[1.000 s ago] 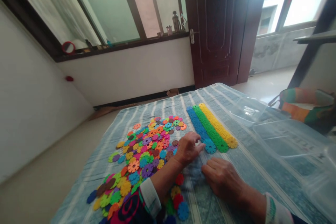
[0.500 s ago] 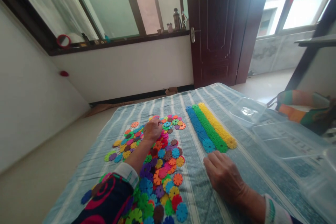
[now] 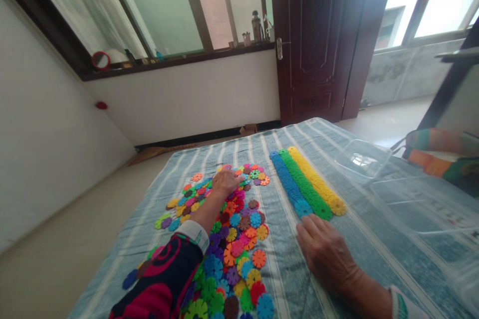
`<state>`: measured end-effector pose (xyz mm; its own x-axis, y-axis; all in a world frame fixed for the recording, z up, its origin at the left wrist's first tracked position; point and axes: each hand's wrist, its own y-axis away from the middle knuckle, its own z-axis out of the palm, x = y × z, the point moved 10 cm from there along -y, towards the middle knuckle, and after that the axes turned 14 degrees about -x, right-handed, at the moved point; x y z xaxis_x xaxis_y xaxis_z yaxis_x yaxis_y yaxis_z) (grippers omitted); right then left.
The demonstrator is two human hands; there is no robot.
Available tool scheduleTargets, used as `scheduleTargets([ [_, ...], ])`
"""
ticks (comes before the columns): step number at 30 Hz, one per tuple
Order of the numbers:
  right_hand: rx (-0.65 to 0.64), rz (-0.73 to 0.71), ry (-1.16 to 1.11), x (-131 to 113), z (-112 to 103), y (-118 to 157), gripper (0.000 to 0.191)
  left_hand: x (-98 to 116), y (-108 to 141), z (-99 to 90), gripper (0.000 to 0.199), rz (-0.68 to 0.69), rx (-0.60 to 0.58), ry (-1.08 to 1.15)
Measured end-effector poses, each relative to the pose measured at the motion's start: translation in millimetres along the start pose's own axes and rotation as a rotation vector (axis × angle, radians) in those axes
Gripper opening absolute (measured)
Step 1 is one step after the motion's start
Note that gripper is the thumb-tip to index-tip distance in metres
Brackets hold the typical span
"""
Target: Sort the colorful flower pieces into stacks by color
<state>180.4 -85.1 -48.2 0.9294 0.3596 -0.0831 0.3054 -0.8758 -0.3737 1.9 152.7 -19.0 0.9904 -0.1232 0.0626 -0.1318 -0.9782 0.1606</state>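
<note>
A loose pile of notched plastic flower discs (image 3: 236, 247) in many colours spreads over the striped cloth. My left hand (image 3: 225, 182) is over the far part of this pile, a finger stretched out to the right towards the discs there; its other fingers are partly hidden. Right of the pile lie three rows of overlapping discs: a blue row (image 3: 286, 179), a green row (image 3: 305, 182) and a yellow row (image 3: 316, 179). My right hand (image 3: 325, 246) rests at the near end of the blue row, fingers curled together. Whatever its fingertips hold, if anything, is hidden.
The striped blue-grey cloth (image 3: 280, 239) covers the surface. Clear plastic boxes stand on the right, one farther off (image 3: 361, 159) and one nearer (image 3: 422, 204). A colourful bag (image 3: 430, 144) lies beyond them. A dark red door (image 3: 318, 45) and a windowsill (image 3: 179, 62) are behind.
My left hand has shifted slightly, and a finger now extends to the right over the discs. My right hand stays by the blue row. The whole view has moved a little.
</note>
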Motion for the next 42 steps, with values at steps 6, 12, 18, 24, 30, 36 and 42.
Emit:
scheduleTargets([
  [6, -0.002, 0.016, 0.015, 0.6, -0.2, -0.4, 0.016, 3.2, -9.2, 3.7, 0.034, -0.038, -0.023, 0.060],
  [12, -0.004, 0.025, 0.032, 0.9, -0.1, -0.9, 0.016, -5.9, -17.3, 4.9, 0.023, -0.070, -0.018, 0.156],
  [18, -0.001, 0.025, 0.047, 0.8, -0.5, -1.3, 0.015, -10.0, -12.0, -3.7, 0.018, -0.009, 0.048, 0.277],
  [24, -0.030, 0.039, 0.051, 2.2, -1.2, -3.4, 0.015, 5.4, 17.1, -8.7, 0.020, 0.140, 0.027, 0.450],
  [30, -0.036, 0.042, 0.096, 0.4, -3.2, -4.9, 0.016, 74.1, 71.5, 21.4, 0.019, 0.399, -0.230, 0.730],
  [36, 0.027, 0.007, 0.135, -5.0, -11.6, -3.9, 0.022, 141.2, 101.5, 38.0, 0.014, 0.588, -0.268, 0.723],
  [42, 0.149, -0.053, 0.154, -13.8, -22.1, 1.0, 0.030, 170.0, 101.1, 44.7, 0.010, 0.618, -0.193, 0.571],
])
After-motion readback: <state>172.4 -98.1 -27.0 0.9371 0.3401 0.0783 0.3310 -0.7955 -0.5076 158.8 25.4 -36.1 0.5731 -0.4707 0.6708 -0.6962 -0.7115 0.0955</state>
